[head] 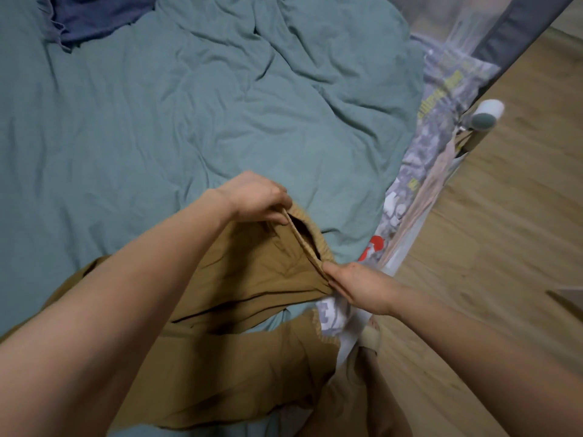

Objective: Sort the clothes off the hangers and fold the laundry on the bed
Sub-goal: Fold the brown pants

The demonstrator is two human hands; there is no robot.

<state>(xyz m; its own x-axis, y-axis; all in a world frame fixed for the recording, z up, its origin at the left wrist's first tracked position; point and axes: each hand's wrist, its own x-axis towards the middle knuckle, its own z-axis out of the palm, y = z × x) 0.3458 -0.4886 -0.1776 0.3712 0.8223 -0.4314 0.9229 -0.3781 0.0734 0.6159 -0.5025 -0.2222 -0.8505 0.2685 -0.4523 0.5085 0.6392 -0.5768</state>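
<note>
Trousers [239,310] lie on the near bed [157,121], waistband far. Right hand [359,288] pinches the near end of it, it seems (fingers hidden); left hand [255,198] pinches the far end. Uneven pulling could skew the fold, or drag cloth off the right edge.

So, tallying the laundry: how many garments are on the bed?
2: tan pants near the bed's edge, gripped by both hands; a navy piece at the far corner, partly cropped. Others may lie out of view.
</note>
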